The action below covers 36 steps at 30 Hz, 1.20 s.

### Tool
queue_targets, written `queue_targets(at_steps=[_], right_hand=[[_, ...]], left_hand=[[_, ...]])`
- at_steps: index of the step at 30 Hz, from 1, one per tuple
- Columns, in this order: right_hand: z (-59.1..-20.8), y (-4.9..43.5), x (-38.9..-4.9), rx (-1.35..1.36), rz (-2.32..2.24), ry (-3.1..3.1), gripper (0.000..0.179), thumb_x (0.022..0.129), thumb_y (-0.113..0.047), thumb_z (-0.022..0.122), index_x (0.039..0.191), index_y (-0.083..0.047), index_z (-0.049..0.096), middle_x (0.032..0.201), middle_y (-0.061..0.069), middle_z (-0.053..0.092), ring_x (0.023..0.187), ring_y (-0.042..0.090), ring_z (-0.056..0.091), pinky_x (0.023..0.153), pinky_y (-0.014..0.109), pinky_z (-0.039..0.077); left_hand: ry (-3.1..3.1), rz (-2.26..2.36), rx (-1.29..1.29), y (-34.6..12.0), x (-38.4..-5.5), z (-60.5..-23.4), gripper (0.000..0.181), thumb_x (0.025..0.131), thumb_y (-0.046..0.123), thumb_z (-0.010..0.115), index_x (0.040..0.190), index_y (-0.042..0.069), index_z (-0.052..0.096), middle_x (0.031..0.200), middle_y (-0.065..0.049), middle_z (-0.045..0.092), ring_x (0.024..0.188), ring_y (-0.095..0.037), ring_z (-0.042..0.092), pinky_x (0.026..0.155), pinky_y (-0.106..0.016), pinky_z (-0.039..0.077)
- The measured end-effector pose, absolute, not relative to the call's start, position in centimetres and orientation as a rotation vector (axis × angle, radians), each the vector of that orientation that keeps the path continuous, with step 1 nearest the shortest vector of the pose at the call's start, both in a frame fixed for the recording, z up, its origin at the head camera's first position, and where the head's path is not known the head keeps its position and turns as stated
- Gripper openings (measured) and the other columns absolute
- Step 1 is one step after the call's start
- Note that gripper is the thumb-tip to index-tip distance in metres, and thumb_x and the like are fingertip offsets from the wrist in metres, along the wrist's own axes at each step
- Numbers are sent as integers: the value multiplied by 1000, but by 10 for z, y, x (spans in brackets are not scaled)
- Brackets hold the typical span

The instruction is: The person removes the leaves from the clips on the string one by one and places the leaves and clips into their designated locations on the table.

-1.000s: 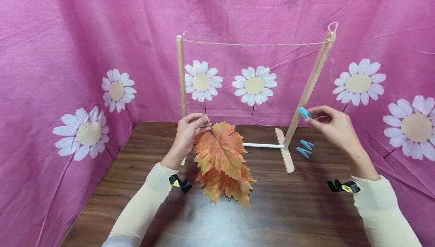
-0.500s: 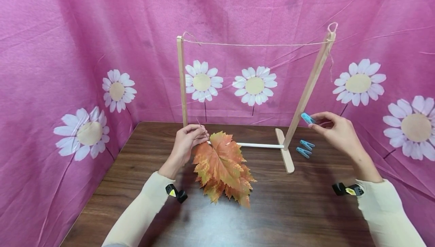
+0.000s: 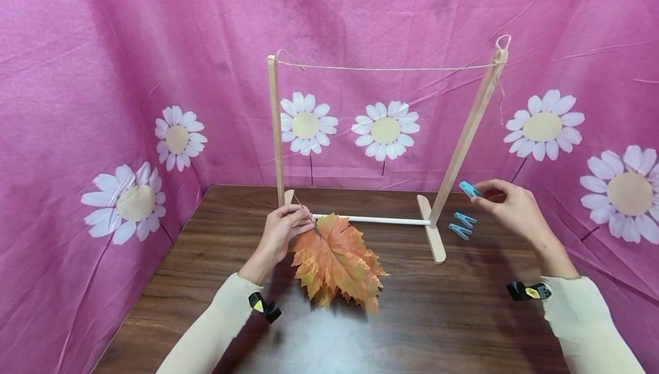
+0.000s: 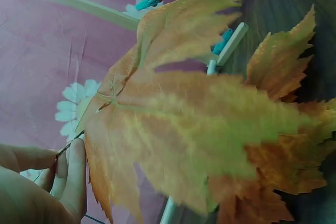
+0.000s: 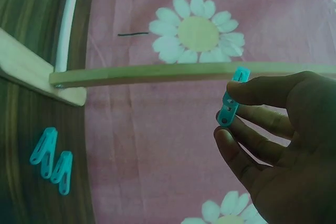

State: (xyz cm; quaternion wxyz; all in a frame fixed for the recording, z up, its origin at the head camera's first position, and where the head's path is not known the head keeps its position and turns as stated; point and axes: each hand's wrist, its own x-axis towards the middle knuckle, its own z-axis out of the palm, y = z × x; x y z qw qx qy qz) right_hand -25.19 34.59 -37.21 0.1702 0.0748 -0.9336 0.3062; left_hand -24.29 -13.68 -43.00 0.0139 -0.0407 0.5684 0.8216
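My left hand (image 3: 280,231) pinches the thin dark stem of an orange and yellow artificial maple leaf (image 3: 334,254). In the left wrist view the held leaf (image 4: 173,114) fills the middle, with another leaf (image 4: 286,145) partly hidden beneath it on the table. To the right of the wooden stand, my right hand (image 3: 512,208) holds a blue clothespin (image 3: 469,189) between thumb and fingers. The right wrist view has this clothespin (image 5: 233,97) in front of the stand's post.
Two more blue clothespins (image 3: 462,225) lie on the brown table (image 3: 412,317) beside the stand's right foot (image 3: 434,242). A string (image 3: 386,68) runs between the tops of the two wooden posts (image 3: 468,134). A white rod (image 3: 391,220) joins them low down. Pink flowered cloth (image 3: 340,14) hangs behind.
My left hand has come down with the leaf, which now covers most of the lower leaf. My right hand has sunk slightly and drifted right with the clothespin.
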Motion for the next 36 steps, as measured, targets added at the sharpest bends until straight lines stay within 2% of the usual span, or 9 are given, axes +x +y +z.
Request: queue_targets(at_steps=[9,16,22,36], right_hand=[[-390,361,-259,201,829,-2698,29,93,-20,84,116,-3,76,99,19,79,74,-18,55,61,7,47],[-401,373,-262,185,822,-2709,28,93,-20,83,115,-3,77,98,20,79,74,-16,55,62,7,46],[-413,385,-266,154,822,-2722,28,93,-22,83,114,-4,77,96,17,79,73,-12,54,62,9,44],[-432,408,-273,38,801,-2824,35,98,-28,78,119,0,74,99,17,77,80,9,56,65,18,43]], left_hand=[[1714,2580,-176,-140,-237,-450,8,101,-7,62,107,-11,66,84,-7,75,79,-18,78,84,-33,70],[1699,2588,-194,-141,-231,-464,12,100,-8,62,108,-16,64,84,-8,74,81,-20,79,83,-34,70],[1685,2603,-238,-142,-226,-474,8,100,-11,58,103,-11,65,84,-8,73,80,-20,78,81,-34,70],[1699,2569,-333,-146,-215,-498,6,101,-11,57,105,-11,62,85,-11,74,81,-20,78,82,-34,70]])
